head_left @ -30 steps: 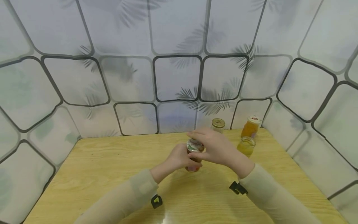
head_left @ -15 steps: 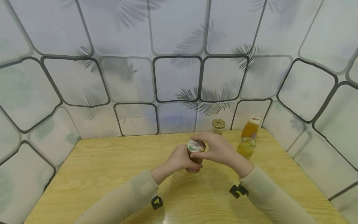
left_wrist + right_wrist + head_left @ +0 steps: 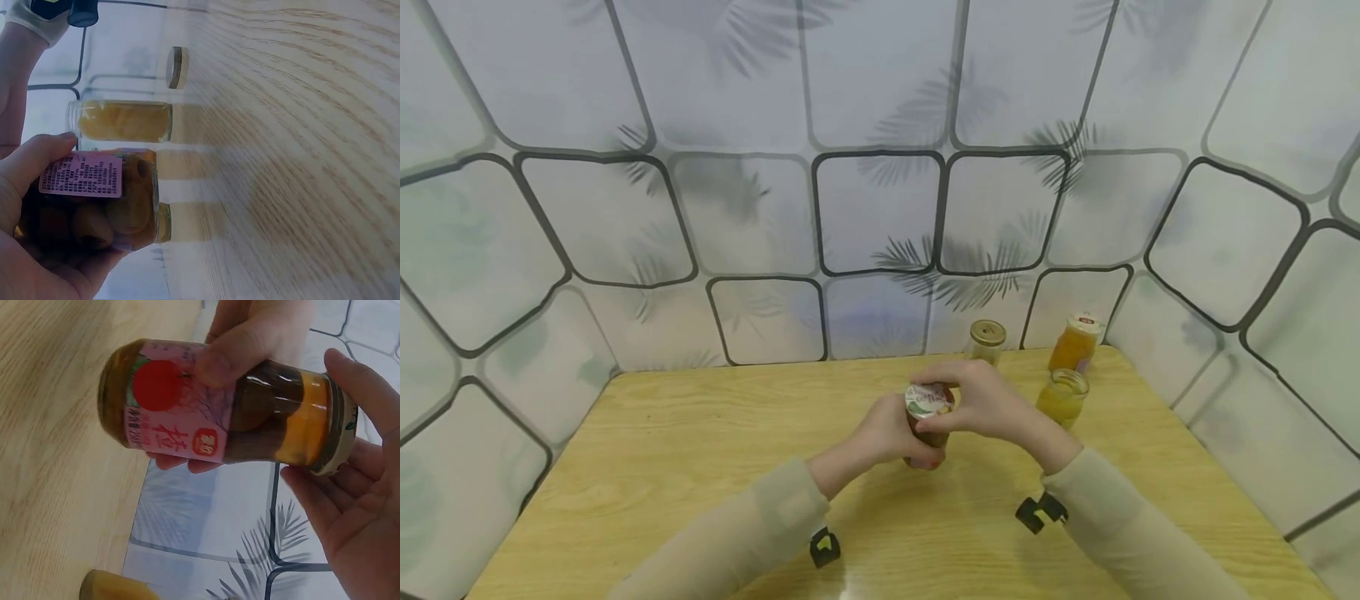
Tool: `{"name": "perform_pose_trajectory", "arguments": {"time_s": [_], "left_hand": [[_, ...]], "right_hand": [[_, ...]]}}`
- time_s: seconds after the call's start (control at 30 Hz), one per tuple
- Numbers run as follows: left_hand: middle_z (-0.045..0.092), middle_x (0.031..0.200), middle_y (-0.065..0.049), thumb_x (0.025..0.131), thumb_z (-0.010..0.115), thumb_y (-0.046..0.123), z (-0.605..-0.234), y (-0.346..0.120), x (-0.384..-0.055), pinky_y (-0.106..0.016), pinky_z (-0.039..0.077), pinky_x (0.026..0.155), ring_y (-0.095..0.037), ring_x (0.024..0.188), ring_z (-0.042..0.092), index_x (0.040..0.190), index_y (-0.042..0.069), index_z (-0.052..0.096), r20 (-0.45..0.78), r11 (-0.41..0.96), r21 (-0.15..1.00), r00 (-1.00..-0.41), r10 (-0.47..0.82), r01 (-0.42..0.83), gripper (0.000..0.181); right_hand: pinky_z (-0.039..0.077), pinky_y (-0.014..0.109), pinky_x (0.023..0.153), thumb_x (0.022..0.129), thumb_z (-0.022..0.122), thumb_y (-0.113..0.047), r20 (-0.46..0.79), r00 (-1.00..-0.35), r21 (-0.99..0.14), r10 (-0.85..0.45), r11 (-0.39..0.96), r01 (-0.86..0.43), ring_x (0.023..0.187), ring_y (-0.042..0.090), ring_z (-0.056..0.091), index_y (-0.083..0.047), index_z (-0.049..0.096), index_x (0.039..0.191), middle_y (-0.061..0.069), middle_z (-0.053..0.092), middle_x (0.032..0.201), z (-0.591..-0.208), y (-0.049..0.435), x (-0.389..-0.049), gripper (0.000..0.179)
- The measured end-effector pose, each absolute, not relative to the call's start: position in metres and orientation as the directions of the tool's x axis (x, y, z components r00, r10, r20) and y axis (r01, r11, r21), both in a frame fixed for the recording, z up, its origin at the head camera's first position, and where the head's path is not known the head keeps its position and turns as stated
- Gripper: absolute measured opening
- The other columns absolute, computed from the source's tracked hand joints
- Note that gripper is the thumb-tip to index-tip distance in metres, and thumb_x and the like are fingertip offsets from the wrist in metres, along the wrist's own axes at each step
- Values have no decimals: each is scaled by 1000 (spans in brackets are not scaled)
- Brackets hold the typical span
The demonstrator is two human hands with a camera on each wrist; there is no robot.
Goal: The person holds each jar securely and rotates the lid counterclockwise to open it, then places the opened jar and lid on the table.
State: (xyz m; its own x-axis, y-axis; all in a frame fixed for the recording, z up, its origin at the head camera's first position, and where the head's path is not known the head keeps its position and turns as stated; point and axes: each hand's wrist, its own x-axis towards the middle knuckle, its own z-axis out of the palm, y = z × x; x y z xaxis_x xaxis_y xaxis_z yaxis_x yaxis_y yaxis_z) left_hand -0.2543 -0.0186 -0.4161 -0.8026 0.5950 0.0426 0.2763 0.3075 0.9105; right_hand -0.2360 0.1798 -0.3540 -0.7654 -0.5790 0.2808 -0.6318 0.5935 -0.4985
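The left hand (image 3: pixel 891 430) wraps the body of a pink-labelled jar (image 3: pixel 212 419), and the right hand (image 3: pixel 983 402) pinches its lid (image 3: pixel 928 399), fingers on the far side, thumb on the near. Against 1.0 s ago, jar and hands sit slightly lower in the head view, a little nearer the person, and the right hand covers less of the lid, so its print shows more clearly. The jar is over the table (image 3: pixel 700 467); whether its base touches the wood cannot be told. The 3 jars to the right stand where they did: a gold-capped jar (image 3: pixel 987 335), an orange jar (image 3: pixel 1072 346) and an open jar (image 3: pixel 1062 402) with yellow contents. In the left wrist view, a loose cap (image 3: pixel 177 67) lies flat on the wood.
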Motion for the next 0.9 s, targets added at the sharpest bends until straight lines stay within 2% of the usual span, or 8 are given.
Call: {"name": "perform_pose_trajectory", "arguments": {"time_s": [0.13,0.3,0.4,0.57,0.67,0.9], "left_hand": [[76,110,-11,75,91,2,-418,-19,-255,-21,55,66,-8,80,64,120,3,70,39,300,909,-776,629,289,49],[75,112,-10,73,92,3,-419,-19,-255,-21,56,68,-7,84,65,122,3,69,26,341,888,-775,631,308,54],[75,113,-10,73,93,4,-418,-18,-255,-20,56,70,-6,86,65,123,3,69,20,353,883,-776,630,309,56],[75,115,-10,73,93,4,-417,-17,-254,-20,57,70,-6,87,66,125,4,69,12,340,893,-771,637,295,57],[75,118,-9,74,92,5,-417,-17,-254,-21,57,73,-6,90,66,127,6,68,15,345,889,-771,637,302,58],[74,120,-11,77,91,5,-417,-15,-253,-23,59,76,-9,93,67,127,5,67,10,342,892,-767,642,297,56]], "right_hand": [[62,41,100,86,91,-18,250,-736,-584,-630,508,-633,121,31,71,-8,73,134,12,74,134,-356,186,-238,52],[59,39,105,87,89,-15,232,-710,-668,-665,422,-613,128,34,67,-7,71,138,15,70,140,-362,192,-243,54],[59,33,104,87,89,-12,228,-699,-711,-678,374,-595,129,29,67,-7,71,137,16,69,141,-363,195,-244,54],[58,27,103,87,88,-9,201,-693,-768,-693,328,-551,128,13,66,-6,70,138,17,68,144,-363,197,-247,54],[58,27,103,88,87,-7,195,-688,-781,-699,313,-540,127,13,66,-5,70,139,18,67,144,-362,198,-248,54],[57,27,105,90,85,-7,193,-675,-771,-713,316,-554,129,20,66,-3,68,140,20,67,143,-360,199,-248,52]]}}
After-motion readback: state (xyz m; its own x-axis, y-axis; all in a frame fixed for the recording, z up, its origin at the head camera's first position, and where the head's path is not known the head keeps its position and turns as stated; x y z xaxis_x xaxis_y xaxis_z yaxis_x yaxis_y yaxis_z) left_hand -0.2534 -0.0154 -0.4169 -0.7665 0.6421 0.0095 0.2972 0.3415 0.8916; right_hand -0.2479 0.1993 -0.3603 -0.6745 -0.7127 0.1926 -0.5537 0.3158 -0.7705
